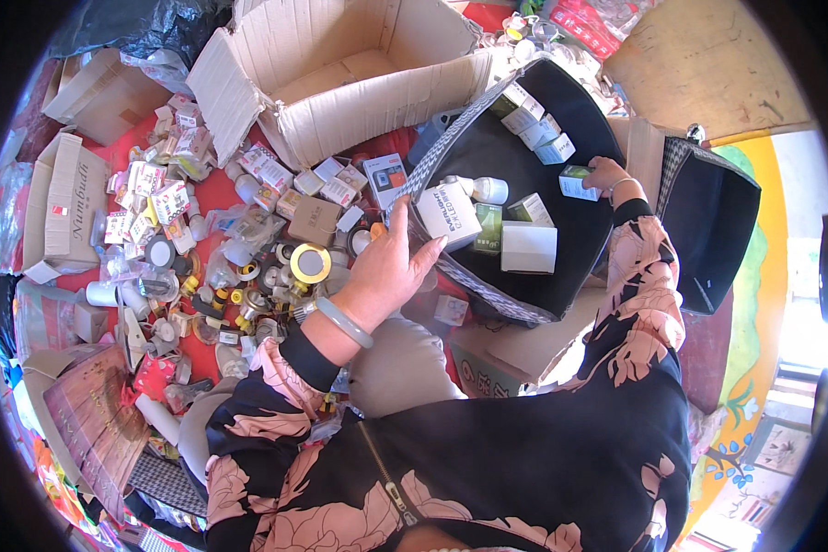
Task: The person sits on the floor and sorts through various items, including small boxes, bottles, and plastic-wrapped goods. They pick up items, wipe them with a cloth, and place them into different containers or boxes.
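1. Across the red cloth (213,191) on our left lies a loose heap of small boxes and bulbs (170,202); an open carton (331,78) stands behind it.
2. At the near-left rim of the black bin (488,152), our left hand (380,276) is spread, thumb and forefinger wide apart; we cannot tell whether it touches the large white box (448,219) just beyond.
3. Inside the bin, right of that box, lie white bulbs (489,190) and other small cartons (534,129).
4. Near the bin's right wall sits the green-and-white box (578,185); its longer side seems to run left to right, its right end pinched in the fingertips of our right hand (607,175); the box lies left of that grip, well apart from our left hand.
5. Farther right stands a second black bin (708,221).
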`<state>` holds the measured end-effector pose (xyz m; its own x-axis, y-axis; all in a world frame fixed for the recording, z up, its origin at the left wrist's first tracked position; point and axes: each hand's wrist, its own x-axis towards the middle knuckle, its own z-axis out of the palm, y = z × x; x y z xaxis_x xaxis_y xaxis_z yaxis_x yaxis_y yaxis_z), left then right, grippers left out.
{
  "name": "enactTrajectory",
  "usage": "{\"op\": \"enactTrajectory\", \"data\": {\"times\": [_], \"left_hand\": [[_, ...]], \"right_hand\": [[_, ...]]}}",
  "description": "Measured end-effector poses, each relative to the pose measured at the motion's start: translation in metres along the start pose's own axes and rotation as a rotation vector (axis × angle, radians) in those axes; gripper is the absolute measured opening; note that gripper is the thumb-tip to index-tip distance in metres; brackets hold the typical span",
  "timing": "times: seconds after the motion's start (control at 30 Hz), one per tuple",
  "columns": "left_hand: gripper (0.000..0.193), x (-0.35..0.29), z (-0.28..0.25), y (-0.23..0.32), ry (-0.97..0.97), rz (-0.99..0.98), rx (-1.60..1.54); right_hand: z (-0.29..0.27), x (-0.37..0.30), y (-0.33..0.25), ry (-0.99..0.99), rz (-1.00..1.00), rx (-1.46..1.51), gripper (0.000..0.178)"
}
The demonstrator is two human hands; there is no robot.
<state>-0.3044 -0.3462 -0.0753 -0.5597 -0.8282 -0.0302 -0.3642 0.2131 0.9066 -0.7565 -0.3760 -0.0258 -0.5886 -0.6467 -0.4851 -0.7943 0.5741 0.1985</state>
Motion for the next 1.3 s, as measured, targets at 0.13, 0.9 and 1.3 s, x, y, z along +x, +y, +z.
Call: {"op": "enactTrajectory", "data": {"times": [0.13, 0.9, 1.3], "left_hand": [[0.072, 0.000, -0.001, 0.000, 0.001, -0.009, 0.024], [0.071, 0.003, 0.014, -0.011, 0.112, 0.089, 0.110], [0.070, 0.000, 0.001, -0.003, 0.013, 0.013, 0.025]], "right_hand": [[0.022, 0.033, -0.011, 0.220, 0.144, -0.211, 0.047], [0.081, 0.005, -0.051, -0.046, -0.518, -0.252, 0.059], [0.056, 0.021, 0.021, 0.269, -0.107, -0.029, 0.070]]}}
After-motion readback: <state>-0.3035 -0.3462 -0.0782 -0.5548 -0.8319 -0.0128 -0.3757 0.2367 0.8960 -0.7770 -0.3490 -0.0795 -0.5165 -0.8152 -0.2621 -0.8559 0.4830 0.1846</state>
